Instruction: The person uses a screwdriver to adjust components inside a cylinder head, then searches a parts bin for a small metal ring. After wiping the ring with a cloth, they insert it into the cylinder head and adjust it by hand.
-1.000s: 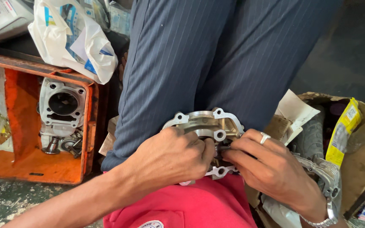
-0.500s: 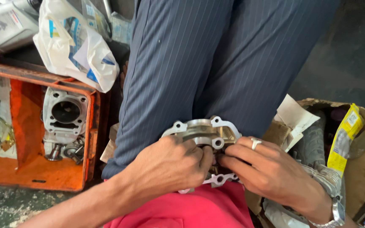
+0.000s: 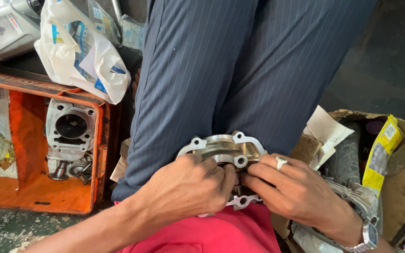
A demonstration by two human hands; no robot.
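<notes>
Nearest us lies a red cloth [image 3: 221,234] across the lap. Just above it our left hand [image 3: 183,189] curls its fingers [image 3: 214,180] tightly around the near edge of a grey metal casting [image 3: 223,147], which rests on the lap at the middle of the view. Our right hand [image 3: 296,192], with a ring and a wristwatch, comes in from 4 o'clock; its fingers [image 3: 261,180] are narrowed, pinching the casting's lower edge beside the left fingers. A thin pale gasket [image 3: 242,201] shows beneath both hands, touching them.

At 3 o'clock a cardboard box [image 3: 399,187] holds a tall yellow packet [image 3: 380,154], upright, and a finned metal part [image 3: 359,194]; white paper [image 3: 324,131] lies against its near wall.

At 9 o'clock an orange crate [image 3: 24,187] carries a cylinder block [image 3: 70,129]. Beyond it, at 11 o'clock, a white plastic bag [image 3: 78,51] with blue print slumps over the crate's rim, a grey canister [image 3: 5,30] just beside it.
</notes>
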